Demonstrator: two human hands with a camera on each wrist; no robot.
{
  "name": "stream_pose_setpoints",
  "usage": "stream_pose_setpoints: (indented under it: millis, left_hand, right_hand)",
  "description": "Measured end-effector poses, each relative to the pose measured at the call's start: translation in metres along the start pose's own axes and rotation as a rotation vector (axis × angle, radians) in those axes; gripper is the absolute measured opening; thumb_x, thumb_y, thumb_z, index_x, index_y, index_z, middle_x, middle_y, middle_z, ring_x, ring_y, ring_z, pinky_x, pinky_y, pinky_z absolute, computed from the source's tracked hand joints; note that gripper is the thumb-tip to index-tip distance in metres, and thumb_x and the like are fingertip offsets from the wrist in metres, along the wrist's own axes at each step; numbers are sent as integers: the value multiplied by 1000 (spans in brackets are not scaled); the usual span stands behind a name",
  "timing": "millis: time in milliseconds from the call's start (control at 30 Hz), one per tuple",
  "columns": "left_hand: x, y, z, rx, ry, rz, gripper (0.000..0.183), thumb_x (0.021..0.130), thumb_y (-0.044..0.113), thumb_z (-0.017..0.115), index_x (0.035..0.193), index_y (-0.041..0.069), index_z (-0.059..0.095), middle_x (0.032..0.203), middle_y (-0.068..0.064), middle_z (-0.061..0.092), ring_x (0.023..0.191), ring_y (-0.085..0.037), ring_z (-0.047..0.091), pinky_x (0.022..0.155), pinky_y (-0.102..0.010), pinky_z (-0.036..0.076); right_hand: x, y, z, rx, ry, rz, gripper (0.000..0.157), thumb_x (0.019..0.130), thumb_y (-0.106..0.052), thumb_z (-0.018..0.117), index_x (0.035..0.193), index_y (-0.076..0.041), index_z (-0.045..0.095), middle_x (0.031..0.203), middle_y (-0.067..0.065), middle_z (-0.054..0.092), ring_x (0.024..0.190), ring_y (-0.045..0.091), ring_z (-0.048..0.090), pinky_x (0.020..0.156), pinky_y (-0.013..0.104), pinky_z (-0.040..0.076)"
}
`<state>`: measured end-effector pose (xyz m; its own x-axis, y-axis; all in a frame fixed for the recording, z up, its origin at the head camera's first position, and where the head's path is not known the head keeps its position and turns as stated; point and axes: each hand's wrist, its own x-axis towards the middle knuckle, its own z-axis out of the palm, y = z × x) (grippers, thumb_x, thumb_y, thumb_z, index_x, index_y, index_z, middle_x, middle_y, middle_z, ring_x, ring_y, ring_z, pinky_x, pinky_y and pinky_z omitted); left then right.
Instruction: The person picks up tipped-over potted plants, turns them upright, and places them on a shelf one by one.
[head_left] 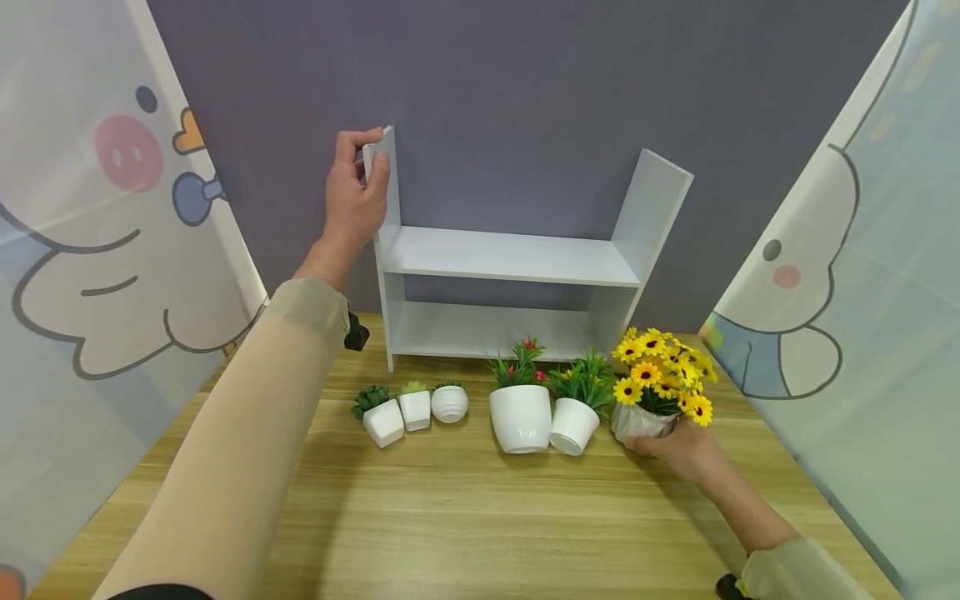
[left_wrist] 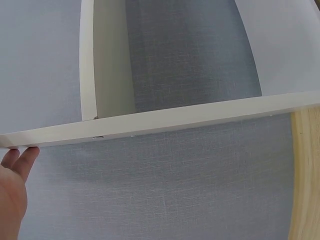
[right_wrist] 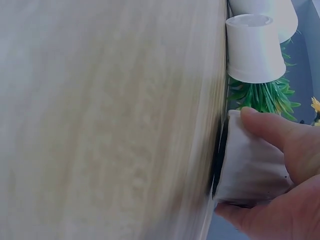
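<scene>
My left hand (head_left: 356, 187) grips the top of the left side panel of a white two-tier shelf (head_left: 510, 257), thumb on the inner face. In the left wrist view, fingertips (left_wrist: 26, 159) touch the long edge of the panel (left_wrist: 165, 120). At the right, my right hand (head_left: 686, 450) holds a pot of yellow artificial flowers (head_left: 663, 371) by its greyish-white base. The right wrist view shows thumb and fingers around that pot (right_wrist: 252, 165), close over the wooden table.
Left of the held pot stand a white pot with grass (head_left: 574, 425) and a larger white pot with red flowers (head_left: 520, 419). Three small succulent pots, one of them square (head_left: 384, 423), sit farther left on the wooden table (head_left: 450, 525). A grey partition (head_left: 517, 83) rises behind the shelf.
</scene>
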<state>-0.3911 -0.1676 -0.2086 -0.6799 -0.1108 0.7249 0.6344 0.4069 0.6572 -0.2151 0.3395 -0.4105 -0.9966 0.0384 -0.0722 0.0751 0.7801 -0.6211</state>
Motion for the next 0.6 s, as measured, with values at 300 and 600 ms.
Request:
stream_pose_setpoints:
  millis: [300,600]
  left_hand:
    - [-1,1,1,-5,0,-7,38,115,35,48,149,17,50,171,10,47,143,-22,61,112,-34,51]
    - [0,1,2,-19,3,-4,38,115,34,48,149,17,50,170,11,48,141,-22,62,109,-33,51]
  right_hand:
    - [-1,0,6,56,19,-47,109,87,-32,93,160,13,26,157,39,45,146,56,45,123,70,35]
    - [-3,7,11,93,61,-151,99,85,-20,94,157,8,34,154,33,50,142,47,50,120,58,40]
